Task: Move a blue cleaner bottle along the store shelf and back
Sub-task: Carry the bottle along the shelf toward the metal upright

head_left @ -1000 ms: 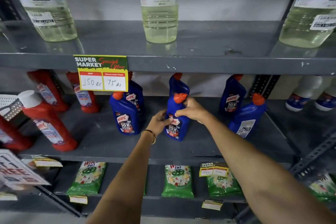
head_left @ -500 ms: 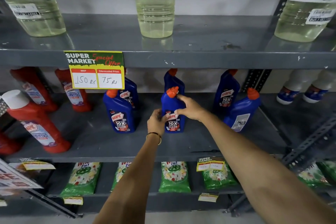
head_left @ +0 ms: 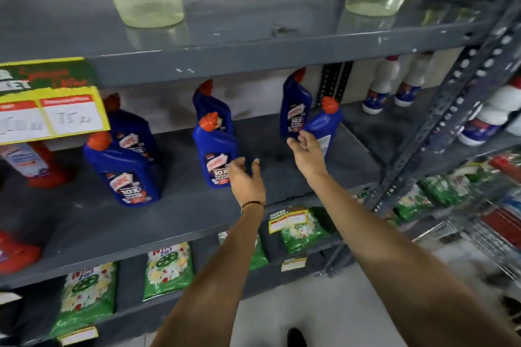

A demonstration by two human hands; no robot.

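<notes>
While the blue cleaner bottle [head_left: 215, 149] stands upright on the grey shelf [head_left: 180, 205], the left hand [head_left: 245, 181] sits just beside its lower right edge, fingers spread and curled loosely, gripping nothing; whether a fingertip touches the bottle is unclear. The right hand [head_left: 308, 152] hovers further right, open and empty, its fingers just in front of two more blue bottles [head_left: 296, 110]. Beyond the left hand's far side, another blue pair [head_left: 127, 166] stands beneath a yellow price tag [head_left: 50, 98].
</notes>
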